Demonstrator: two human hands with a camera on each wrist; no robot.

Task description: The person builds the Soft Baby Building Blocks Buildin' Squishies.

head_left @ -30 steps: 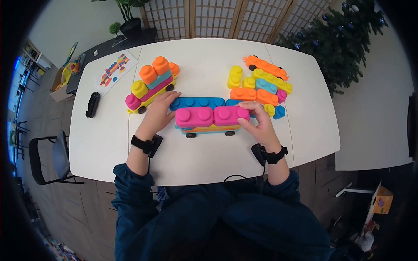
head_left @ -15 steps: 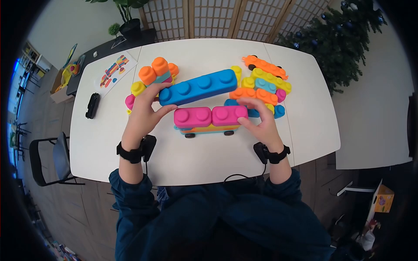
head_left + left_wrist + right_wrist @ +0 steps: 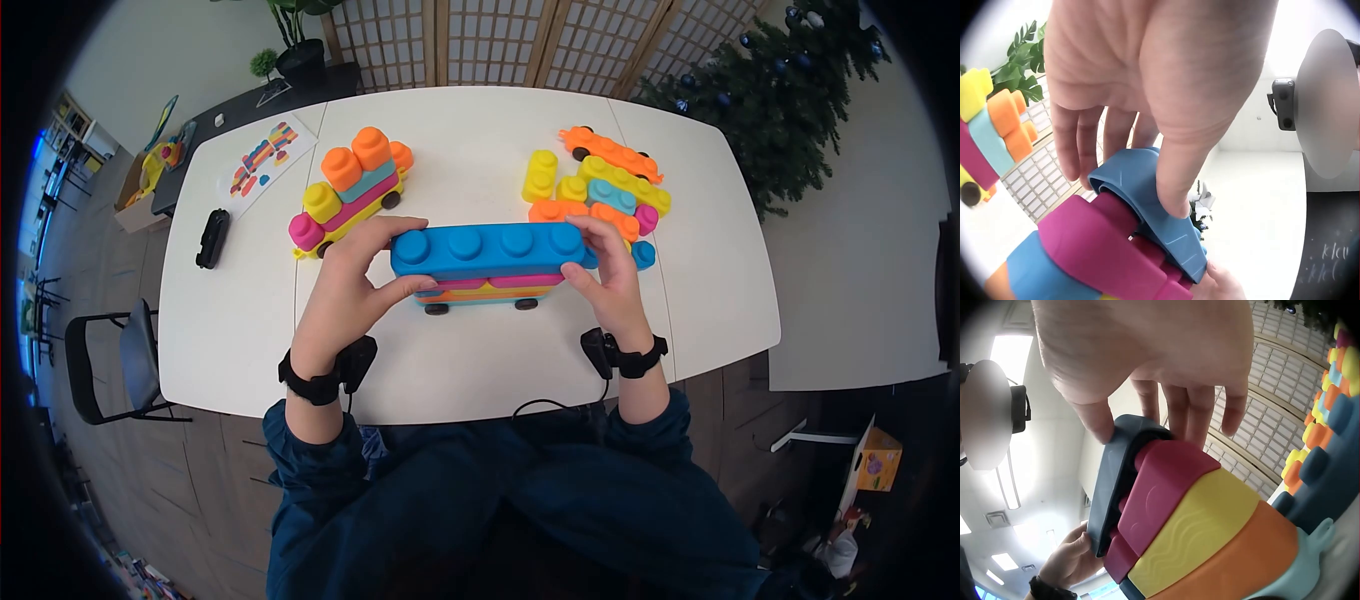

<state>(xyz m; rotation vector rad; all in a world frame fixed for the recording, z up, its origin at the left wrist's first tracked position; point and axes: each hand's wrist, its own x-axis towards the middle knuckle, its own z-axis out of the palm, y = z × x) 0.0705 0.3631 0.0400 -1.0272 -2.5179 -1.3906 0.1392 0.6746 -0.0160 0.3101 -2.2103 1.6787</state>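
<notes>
A long blue block [image 3: 487, 250] with a row of studs lies along the top of a wheeled block stack. Its left end is pinched between thumb and fingers of my left hand [image 3: 350, 290]; my right hand [image 3: 615, 290] pinches the right end. Beneath it, pink blocks [image 3: 1094, 244] show in the left wrist view, with their studs partly visible under the blue block's edge. The right wrist view shows pink, yellow [image 3: 1197, 531] and orange [image 3: 1241, 559] layers above a light blue wheeled base [image 3: 1297, 569].
Another wheeled block build [image 3: 350, 205] stands at the left, beside a picture sheet [image 3: 268, 160] and a black object [image 3: 212, 240]. Loose blocks [image 3: 625, 180] and an orange wheeled base [image 3: 610, 155] lie at the right of the white table [image 3: 480, 365].
My left hand has lifted the long blue block from behind the stack and brought it over the pink blocks. My right hand has moved from the pink block to the blue block's right end.
</notes>
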